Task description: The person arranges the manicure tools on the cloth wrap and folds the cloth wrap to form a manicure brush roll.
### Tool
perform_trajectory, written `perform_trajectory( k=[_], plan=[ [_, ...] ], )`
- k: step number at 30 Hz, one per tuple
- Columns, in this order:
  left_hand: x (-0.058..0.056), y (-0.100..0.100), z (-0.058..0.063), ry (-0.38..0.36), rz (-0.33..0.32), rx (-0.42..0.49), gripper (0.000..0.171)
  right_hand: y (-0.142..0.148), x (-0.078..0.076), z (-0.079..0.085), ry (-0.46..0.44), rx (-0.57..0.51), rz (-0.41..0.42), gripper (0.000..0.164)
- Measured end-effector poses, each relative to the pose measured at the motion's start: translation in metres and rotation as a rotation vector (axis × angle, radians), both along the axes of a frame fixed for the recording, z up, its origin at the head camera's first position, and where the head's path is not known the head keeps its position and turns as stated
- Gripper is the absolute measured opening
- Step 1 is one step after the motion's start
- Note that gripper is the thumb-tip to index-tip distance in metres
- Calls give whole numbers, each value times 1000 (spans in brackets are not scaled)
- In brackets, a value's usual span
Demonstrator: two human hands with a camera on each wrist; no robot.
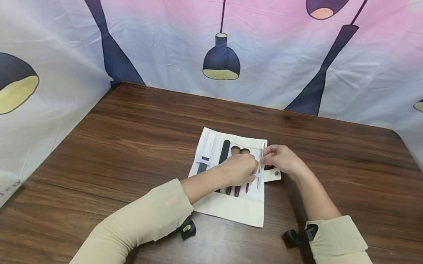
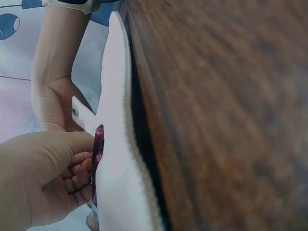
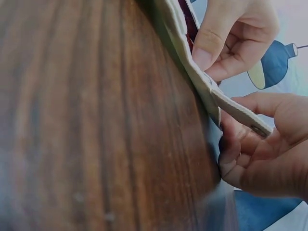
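Observation:
A cream fabric brush roll (image 1: 229,211) lies opened flat on the table, with makeup brushes (image 1: 237,191) that have dark red handles and several slim tools on it. My left hand (image 1: 239,169) reaches across its middle and pinches the pale elastic band (image 1: 258,175) near the right side, covering part of the brushes. At the right edge, my right hand (image 1: 282,158) holds a thin silvery stick (image 1: 262,153) between thumb and fingers; its lower part lies along the band. Below that hand, the roll's snap strap (image 1: 272,175) sticks out to the right.
A black flat tool (image 1: 224,150) and a white tool with a dark end (image 1: 208,146) sit on the roll's left part. The wooden table (image 1: 150,143) extends around it. A printed cloth (image 1: 175,32) hangs behind the table.

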State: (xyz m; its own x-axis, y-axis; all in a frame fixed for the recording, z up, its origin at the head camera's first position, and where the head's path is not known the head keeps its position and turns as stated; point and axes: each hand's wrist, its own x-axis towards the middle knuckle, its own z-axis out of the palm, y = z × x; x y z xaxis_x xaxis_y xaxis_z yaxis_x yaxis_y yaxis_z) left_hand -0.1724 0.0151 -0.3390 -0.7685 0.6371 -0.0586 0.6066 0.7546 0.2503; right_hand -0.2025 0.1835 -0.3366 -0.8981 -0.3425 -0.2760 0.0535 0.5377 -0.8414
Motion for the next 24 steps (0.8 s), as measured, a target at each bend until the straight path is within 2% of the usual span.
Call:
perform_trajectory(
  k=[8,13,20,24],
  plan=[
    [0,-1,1,17,11,-31,10,-1,5,-3,48,85,92,19],
    [0,-1,1,24,11,-26,12,-1,9,-3,119,115,149,13],
    [1,-1,0,19,0,-8,10,-9,14,1,190,309,104,22],
    [5,-3,2,52,-23,-14,8,-11,16,2,212,372,101,23]
  ],
)
